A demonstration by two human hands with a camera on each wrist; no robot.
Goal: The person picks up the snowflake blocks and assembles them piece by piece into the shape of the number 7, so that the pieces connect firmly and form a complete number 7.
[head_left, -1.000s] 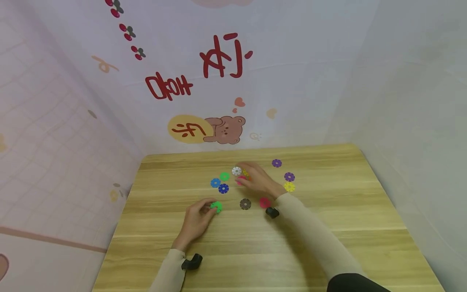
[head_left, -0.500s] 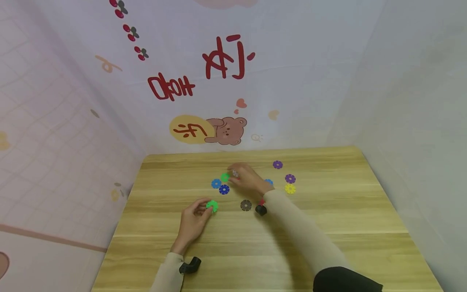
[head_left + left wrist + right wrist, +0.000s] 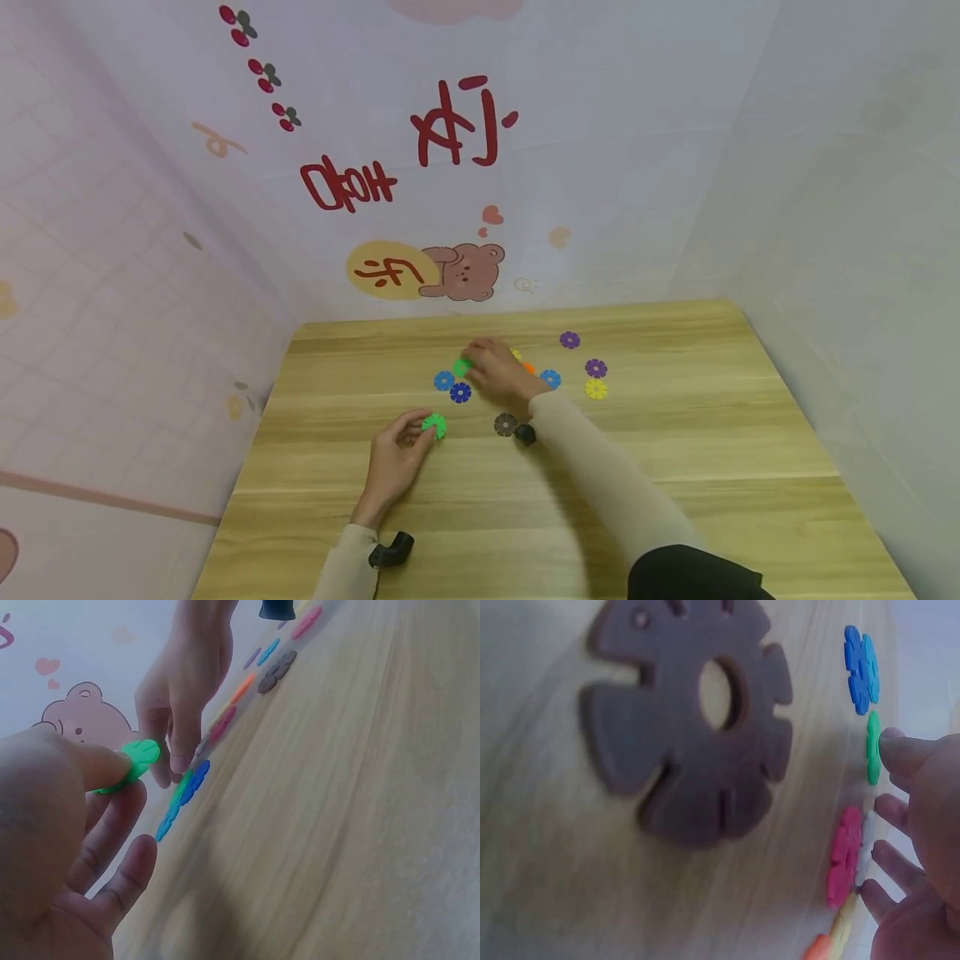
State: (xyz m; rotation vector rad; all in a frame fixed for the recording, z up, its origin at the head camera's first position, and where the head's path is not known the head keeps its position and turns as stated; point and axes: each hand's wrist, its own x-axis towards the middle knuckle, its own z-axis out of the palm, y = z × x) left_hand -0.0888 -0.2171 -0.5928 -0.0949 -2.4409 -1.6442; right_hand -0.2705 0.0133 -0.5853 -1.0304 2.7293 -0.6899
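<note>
My left hand point(image 3: 395, 462) pinches a bright green snowflake disc point(image 3: 435, 427) between thumb and fingers, just above the wooden table. In the left wrist view this notched disc point(image 3: 142, 757) sticks out past the thumb. Farther back, my right hand point(image 3: 501, 371) reaches over another green disc point(image 3: 461, 367) that lies on the table. Its thumb is close against this disc point(image 3: 873, 750) in the right wrist view, the other fingers spread apart. A light blue disc point(image 3: 444, 381) and a dark blue disc point(image 3: 461, 392) lie just left of that hand.
A brown disc point(image 3: 506, 425) lies near the right wrist's black camera mount point(image 3: 526, 434). Pink point(image 3: 844, 857) and white point(image 3: 865, 847) discs sit under the right hand. Purple point(image 3: 570, 340) and yellow point(image 3: 596, 389) ones lie farther right. A printed cloth wall point(image 3: 600, 167) stands behind the table.
The right hand has moved left, from over the pink, white and yellow discs to the green one on the table. The left hand has shifted slightly left, still pinching its green disc.
</note>
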